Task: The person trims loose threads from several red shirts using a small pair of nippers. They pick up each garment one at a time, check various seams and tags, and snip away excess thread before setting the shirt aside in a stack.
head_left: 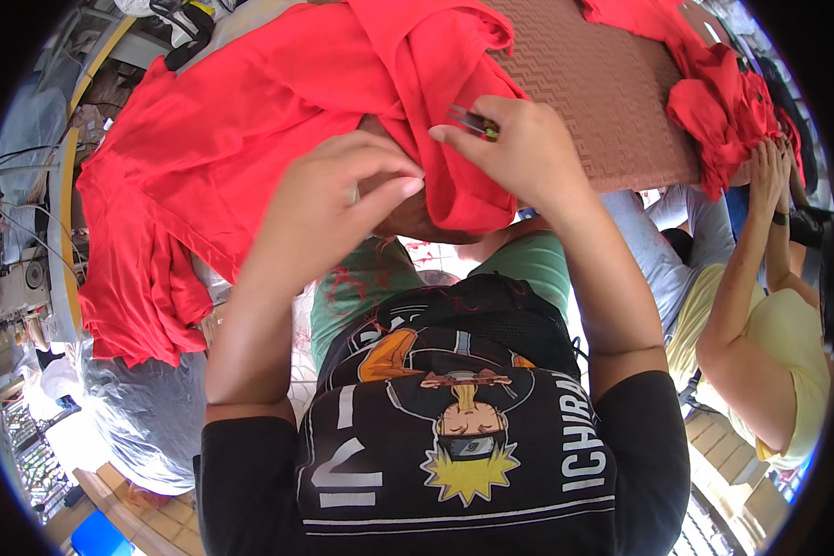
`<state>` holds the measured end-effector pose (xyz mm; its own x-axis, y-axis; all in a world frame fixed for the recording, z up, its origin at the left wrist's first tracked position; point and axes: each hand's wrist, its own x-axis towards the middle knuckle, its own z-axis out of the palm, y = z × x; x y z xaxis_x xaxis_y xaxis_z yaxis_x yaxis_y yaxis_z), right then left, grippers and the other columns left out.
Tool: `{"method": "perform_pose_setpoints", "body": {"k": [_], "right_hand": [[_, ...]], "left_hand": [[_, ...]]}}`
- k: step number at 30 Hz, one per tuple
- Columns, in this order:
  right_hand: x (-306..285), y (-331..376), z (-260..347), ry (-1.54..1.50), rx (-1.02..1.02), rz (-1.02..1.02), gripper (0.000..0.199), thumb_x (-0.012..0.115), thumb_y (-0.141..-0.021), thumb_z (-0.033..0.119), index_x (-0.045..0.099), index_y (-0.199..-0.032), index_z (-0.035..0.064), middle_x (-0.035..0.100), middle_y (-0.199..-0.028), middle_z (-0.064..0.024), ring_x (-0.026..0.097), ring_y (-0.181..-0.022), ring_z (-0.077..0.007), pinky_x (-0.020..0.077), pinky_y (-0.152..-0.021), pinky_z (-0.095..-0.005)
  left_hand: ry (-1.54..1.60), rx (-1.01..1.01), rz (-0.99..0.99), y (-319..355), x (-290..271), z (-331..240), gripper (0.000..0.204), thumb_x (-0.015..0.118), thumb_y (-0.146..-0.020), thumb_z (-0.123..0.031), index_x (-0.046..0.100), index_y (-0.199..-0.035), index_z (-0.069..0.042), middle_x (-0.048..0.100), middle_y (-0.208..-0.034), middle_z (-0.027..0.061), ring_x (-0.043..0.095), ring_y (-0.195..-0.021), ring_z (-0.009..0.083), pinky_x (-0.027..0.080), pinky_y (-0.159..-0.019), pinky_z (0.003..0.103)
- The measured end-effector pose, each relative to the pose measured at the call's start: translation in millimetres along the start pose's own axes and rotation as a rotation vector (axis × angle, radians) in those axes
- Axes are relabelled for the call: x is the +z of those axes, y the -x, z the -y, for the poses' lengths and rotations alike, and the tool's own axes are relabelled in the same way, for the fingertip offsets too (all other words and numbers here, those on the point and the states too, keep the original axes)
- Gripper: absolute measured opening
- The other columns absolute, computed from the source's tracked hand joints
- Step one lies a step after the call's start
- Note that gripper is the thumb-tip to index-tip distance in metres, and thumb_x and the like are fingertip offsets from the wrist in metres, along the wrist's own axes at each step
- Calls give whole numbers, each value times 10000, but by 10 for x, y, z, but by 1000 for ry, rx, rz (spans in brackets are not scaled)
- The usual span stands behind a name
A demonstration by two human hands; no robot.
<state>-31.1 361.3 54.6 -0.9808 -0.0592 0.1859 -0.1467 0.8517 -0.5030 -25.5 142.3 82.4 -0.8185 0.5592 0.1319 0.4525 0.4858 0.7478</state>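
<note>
A large red garment (222, 139) spreads over the table in front of me, with one folded part hanging over the near edge. My right hand (533, 153) is closed around small thread snips (473, 122), whose metal tips point left above the red cloth. To the left, my left hand (343, 190) has thumb and forefinger pinched together just over the table edge, beside the hanging fold. Anything between those fingertips is too small to make out.
The table has a brown patterned cover (593, 93). At the right, a co-worker in a yellow top (778, 352) handles more red cloth (723, 111). A sewing machine (18, 287) stands at the left, near a grey plastic-wrapped bundle (148, 417). Loose red threads (352, 283) lie on my lap.
</note>
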Motion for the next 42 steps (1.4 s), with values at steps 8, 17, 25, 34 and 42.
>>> {"method": "perform_pose_setpoints", "body": {"k": [8, 17, 25, 34, 42], "right_hand": [[181, -40, -73, 22, 71, 230, 356, 720, -792, 368, 694, -781, 13, 674, -732, -150, 653, -687, -320, 521, -638, -421], [-12, 231, -308, -1248, 367, 284, 128, 682, -913, 160, 648, -959, 46, 481, -578, 86, 360, -430, 6, 222, -388, -199], [-45, 289, -334, -1204, 370, 350, 162, 686, -909, 176, 639, -975, 36, 558, -631, 50, 422, -472, -19, 307, -427, -211], [-352, 391, -234, -316, -144, -127, 240, 737, -818, 191, 627, -982, 54, 639, -857, -121, 652, -703, -259, 495, -613, -314], [-390, 435, -179, -245, -251, -92, 199, 733, -785, 131, 631, -943, 64, 614, -840, -92, 648, -693, -278, 508, -587, -370]], "left_hand": [[-268, 62, -241, -91, 757, 406, 162, 742, -774, -216, 729, -884, -97, 659, -953, 12, 599, -874, 230, 462, -805, 381], [524, -8, -278, -138, 598, 222, 89, 705, -855, -84, 698, -931, -40, 700, -1012, 46, 652, -870, 118, 512, -729, 255], [643, -4, -218, -269, 629, 85, 105, 618, -927, -63, 657, -1004, -4, 704, -929, 56, 647, -795, 88, 524, -706, 234], [624, -28, -171, -299, 620, 72, 107, 612, -935, -73, 646, -1010, -6, 706, -881, 45, 638, -772, 75, 517, -709, 223], [642, -27, -177, -319, 643, 67, 107, 619, -930, -76, 648, -999, -1, 714, -897, 46, 639, -782, 73, 518, -722, 222]]}}
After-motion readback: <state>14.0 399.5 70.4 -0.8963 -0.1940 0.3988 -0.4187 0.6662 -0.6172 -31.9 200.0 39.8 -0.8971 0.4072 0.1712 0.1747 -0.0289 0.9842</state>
